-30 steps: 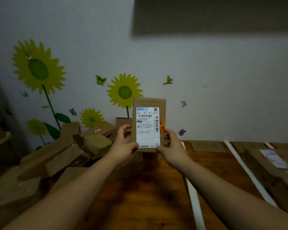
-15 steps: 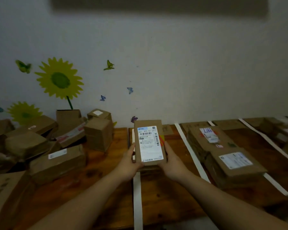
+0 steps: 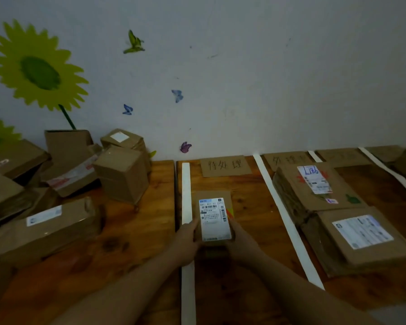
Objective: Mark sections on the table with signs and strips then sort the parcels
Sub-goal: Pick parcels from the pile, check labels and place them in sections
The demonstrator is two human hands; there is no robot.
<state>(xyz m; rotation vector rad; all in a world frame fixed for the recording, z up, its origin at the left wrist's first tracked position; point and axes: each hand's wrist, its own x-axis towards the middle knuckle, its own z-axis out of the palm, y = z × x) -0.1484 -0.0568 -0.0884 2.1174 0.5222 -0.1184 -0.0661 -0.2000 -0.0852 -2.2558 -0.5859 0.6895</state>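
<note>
A heap of brown parcels [image 3: 45, 226] crowds the left of the wooden counter [image 3: 138, 231]; past a white strip [image 3: 186, 191], a person's left hand [image 3: 185, 245] and right hand [image 3: 243, 245] grip a small labelled parcel [image 3: 213, 216] by its near end, fingers [image 3: 193, 227] curled round its edges, in the section headed by a handwritten cardboard sign [image 3: 225, 165]; whether the parcel touches the wood cannot be told; beyond a second strip [image 3: 281, 214] lie two flat parcels [image 3: 314, 191]

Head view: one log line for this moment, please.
phase: sorting | left hand: grips labelled parcel | right hand: grips labelled parcel | place: over section with cardboard sign, between white strips
</note>
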